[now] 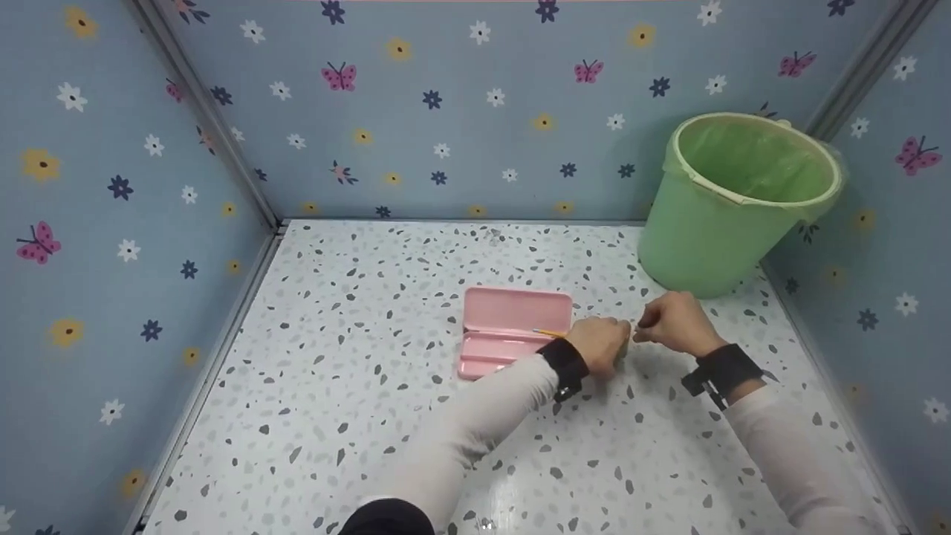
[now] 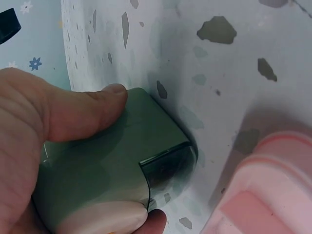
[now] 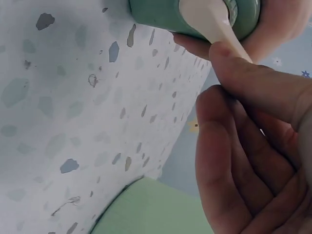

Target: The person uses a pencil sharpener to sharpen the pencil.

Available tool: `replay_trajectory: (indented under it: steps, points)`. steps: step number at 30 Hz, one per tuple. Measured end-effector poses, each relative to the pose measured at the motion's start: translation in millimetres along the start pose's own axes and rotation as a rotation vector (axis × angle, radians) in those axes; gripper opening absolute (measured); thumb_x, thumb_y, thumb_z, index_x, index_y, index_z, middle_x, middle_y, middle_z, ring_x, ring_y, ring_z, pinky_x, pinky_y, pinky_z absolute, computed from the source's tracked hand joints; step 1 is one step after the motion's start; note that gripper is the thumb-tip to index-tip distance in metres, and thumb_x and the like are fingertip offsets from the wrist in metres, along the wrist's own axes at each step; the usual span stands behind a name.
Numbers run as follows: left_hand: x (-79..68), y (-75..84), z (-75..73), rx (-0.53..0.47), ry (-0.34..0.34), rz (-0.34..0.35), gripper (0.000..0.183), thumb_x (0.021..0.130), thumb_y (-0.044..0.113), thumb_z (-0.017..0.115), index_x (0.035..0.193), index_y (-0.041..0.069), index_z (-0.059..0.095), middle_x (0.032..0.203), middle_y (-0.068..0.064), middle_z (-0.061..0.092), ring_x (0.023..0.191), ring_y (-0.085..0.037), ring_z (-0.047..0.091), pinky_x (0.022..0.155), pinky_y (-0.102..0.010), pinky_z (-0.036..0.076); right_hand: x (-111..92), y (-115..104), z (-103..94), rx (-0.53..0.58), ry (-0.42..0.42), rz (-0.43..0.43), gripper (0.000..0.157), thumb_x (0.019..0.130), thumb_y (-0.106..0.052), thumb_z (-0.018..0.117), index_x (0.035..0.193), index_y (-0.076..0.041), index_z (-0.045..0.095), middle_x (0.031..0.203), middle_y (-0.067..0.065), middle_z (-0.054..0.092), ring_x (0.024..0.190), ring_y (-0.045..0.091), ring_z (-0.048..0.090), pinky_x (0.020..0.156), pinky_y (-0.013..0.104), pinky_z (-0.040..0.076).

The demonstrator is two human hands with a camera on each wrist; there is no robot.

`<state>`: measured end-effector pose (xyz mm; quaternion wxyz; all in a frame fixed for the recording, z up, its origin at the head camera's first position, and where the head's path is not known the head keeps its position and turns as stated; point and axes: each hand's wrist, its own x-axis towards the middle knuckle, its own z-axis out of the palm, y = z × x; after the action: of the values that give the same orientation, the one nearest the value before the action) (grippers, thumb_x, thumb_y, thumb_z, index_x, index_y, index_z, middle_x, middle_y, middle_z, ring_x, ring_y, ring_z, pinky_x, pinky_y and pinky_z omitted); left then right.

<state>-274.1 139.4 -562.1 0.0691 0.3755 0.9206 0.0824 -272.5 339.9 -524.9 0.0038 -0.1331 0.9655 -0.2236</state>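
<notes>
My left hand [image 1: 600,342] grips a green crank pencil sharpener [image 2: 112,151] close over the table, thumb laid across its body. A dark see-through window [image 2: 170,168] shows at one end of the sharpener. Opposite it, my right hand [image 1: 677,325] pinches the cream crank handle [image 3: 214,24] between thumb and curled fingers. In the head view the sharpener is mostly hidden by the left hand. An open pink pencil case [image 1: 516,308] lies just left of that hand, and a yellow pencil [image 1: 548,333] shows over it, partly covered by the left wrist.
A green trash bin [image 1: 698,245] with a thin liner stands at the back right corner, beyond the right hand. Flower-patterned walls [image 1: 475,148] close in the speckled white table [image 1: 334,319] at the back and both sides.
</notes>
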Motion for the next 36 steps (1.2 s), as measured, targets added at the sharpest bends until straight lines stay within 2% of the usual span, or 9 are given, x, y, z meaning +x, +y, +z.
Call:
replay_trajectory:
  steps: [7,14,22,28,31,34,36]
  points:
    - [-3.1,0.6,-3.0,-0.021,0.004,0.006,0.042,0.085,0.022,0.090,0.119,0.019,0.065,0.108,0.004,0.072,0.090,-0.015,0.068,0.080,-0.029,0.061,6.6,6.0,10.7,0.017,-0.012,0.003,0.013,0.080,-0.012,0.097,0.075,-0.009,0.085,0.070,0.005,0.080,0.063,0.012,0.063,0.064,0.030,0.048]
    - [-3.8,-0.3,-4.8,-0.016,0.020,0.003,0.043,0.088,0.024,0.089,0.123,0.018,0.064,0.110,0.002,0.073,0.092,-0.016,0.069,0.082,-0.031,0.061,5.2,9.6,26.7,-0.016,-0.021,0.033,0.012,0.082,-0.013,0.096,0.080,-0.006,0.086,0.077,0.011,0.082,0.069,0.022,0.068,0.069,0.036,0.054]
    - [-4.7,1.0,-3.2,-0.007,0.035,0.006,0.046,0.089,0.027,0.088,0.127,0.015,0.064,0.112,0.000,0.075,0.095,-0.019,0.072,0.085,-0.033,0.064,-5.7,14.4,44.4,-0.002,-0.019,0.039,0.005,0.080,-0.006,0.091,0.079,-0.006,0.086,0.076,0.011,0.082,0.068,0.024,0.069,0.073,0.045,0.059]
    - [-2.6,1.4,0.5,-0.023,0.016,-0.015,0.043,0.091,0.030,0.086,0.124,0.017,0.063,0.110,0.001,0.074,0.093,-0.018,0.071,0.084,-0.032,0.063,-18.3,10.6,52.9,-0.007,-0.015,0.063,0.003,0.085,-0.009,0.089,0.085,-0.006,0.088,0.083,0.013,0.085,0.078,0.033,0.078,0.083,0.054,0.064]
    - [-0.9,1.4,2.3,-0.034,0.004,-0.032,0.044,0.090,0.029,0.087,0.125,0.017,0.063,0.110,0.001,0.073,0.093,-0.017,0.070,0.085,-0.032,0.063,-24.1,8.7,55.4,-0.008,-0.026,0.051,0.003,0.087,-0.008,0.087,0.085,-0.006,0.088,0.079,0.013,0.084,0.070,0.030,0.075,0.075,0.048,0.063]
    - [0.3,0.8,2.6,-0.044,-0.002,-0.046,0.045,0.088,0.028,0.087,0.125,0.017,0.063,0.110,0.001,0.072,0.093,-0.017,0.069,0.085,-0.032,0.063,-29.4,7.4,58.1,-0.006,-0.046,0.026,0.006,0.088,-0.005,0.085,0.082,-0.007,0.088,0.071,0.008,0.081,0.060,0.019,0.065,0.062,0.037,0.055]
    - [0.6,0.3,1.8,-0.047,-0.002,-0.051,0.046,0.087,0.028,0.087,0.124,0.017,0.063,0.109,0.001,0.072,0.092,-0.017,0.069,0.084,-0.032,0.063,-32.3,6.1,59.8,-0.002,-0.056,0.015,0.010,0.089,-0.005,0.084,0.081,-0.009,0.088,0.068,0.004,0.079,0.057,0.013,0.060,0.059,0.032,0.051]
